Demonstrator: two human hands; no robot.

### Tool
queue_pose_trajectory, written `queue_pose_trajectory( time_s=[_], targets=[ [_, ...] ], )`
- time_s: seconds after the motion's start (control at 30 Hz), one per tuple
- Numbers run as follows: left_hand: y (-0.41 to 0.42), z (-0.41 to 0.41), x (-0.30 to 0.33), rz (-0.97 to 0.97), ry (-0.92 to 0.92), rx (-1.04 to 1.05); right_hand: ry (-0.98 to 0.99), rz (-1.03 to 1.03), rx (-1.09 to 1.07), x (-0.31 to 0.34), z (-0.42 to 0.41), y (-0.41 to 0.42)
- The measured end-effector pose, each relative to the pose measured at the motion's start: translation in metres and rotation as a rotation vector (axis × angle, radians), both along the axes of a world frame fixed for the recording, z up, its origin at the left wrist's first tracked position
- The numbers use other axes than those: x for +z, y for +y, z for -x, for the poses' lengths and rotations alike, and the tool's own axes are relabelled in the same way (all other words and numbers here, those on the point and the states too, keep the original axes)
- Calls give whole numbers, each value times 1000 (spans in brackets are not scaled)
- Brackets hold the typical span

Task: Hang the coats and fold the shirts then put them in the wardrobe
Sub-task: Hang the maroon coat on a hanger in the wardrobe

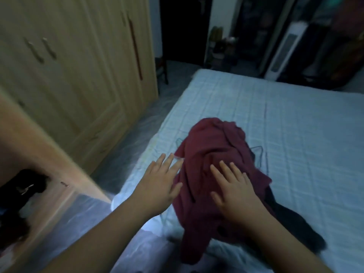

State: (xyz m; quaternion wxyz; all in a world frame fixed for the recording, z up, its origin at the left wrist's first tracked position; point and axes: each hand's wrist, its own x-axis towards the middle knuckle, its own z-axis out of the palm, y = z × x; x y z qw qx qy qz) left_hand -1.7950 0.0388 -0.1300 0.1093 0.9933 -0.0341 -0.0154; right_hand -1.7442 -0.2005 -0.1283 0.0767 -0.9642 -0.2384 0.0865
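Both hands, left hand (160, 186) and right hand (234, 191), flat and released over the maroon garment (208, 146); risk: dark garment (291, 219) and wire hanger (259, 154) beneath may snag

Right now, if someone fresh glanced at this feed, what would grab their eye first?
The crumpled dark red cloth garment heaped on the pale blue checked bed sheet stands out first, with a black garment lying partly under it on its right. Both bare hands reach toward it with straight fingers: the right hand over the red cloth, the left hand at its left edge. To the left stands the light wooden wardrobe.
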Motion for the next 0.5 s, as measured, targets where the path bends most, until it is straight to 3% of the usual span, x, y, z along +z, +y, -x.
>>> queue_pose_trajectory(
  time_s=[0.5],
  targets=[
    [-60,-169,-62,-16,115,-343,86,126,-265,-48,-88,-59]
  ],
)
